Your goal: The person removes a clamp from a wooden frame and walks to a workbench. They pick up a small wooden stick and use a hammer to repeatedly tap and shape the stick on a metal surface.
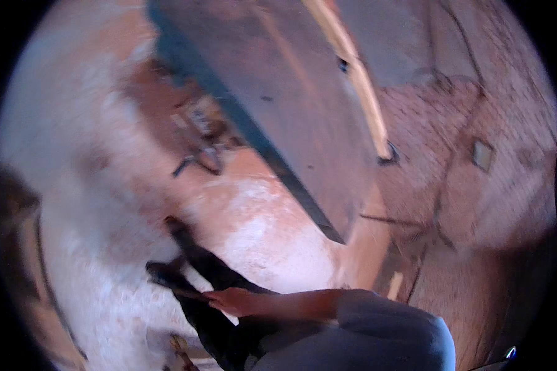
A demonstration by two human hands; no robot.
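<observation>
My right hand [229, 302] is in front of my dark trousers, its arm reaching in from the lower right in a grey-blue sleeve. Its fingers look closed around one end of a thin brownish strip [189, 294] that points toward my shoes. Motion blur hides what kind of thing the strip is. Nothing of my left hand shows. Ahead of me stands a large workbench or table [303, 123] with a dark brown top and a blue-green edge, apart from my hand.
A pale curved wooden strip [359, 80] lies along the tabletop's right side. Clutter with some tools [207, 133] is on the floor left of the table. On the right is a brick wall [507, 111] with cables and a small box [482, 154]. A short wood piece [395, 285] lies near my shoulder.
</observation>
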